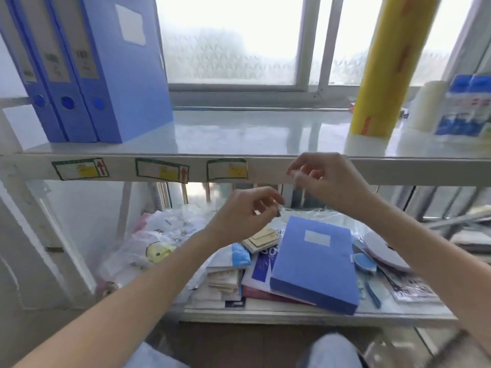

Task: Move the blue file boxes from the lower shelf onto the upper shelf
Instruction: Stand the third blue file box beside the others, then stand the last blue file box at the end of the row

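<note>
The upper shelf (239,139) spans the full width of the view, a pale grey surface in front of a frosted window (231,41). Its front edge carries three green-bordered labels (162,170) with yellow patches. The lower shelf (305,316) sits beneath it and is crowded with loose items.

Three blue file boxes (87,67) stand upright at the left end of the upper shelf, touching side by side, spines facing forward. Each spine shows one round finger hole and one label strip. The rightmost box also shows one pale rectangular label on its broad face.

One blue file box (313,264) lies flat on the lower shelf, resting on a stack of papers and booklets (228,282), with one pale label on its upper face. A clear plastic sheet (326,216) lies just behind it.

One yellow roll (390,65) stands upright at the right of the upper shelf, beside one white cylinder (427,104) and a pack of blue-and-white cartons (467,107).

Two bare hands are raised above the lower shelf. The left hand (244,211) has its fingers curled, fingertips drawn together near the edge of the plastic sheet; whether it grips the sheet cannot be told. The right hand (326,179) is loosely curled in front of the shelf edge, fingers apart and holding nothing visible. Neither hand touches the flat file box.
</note>
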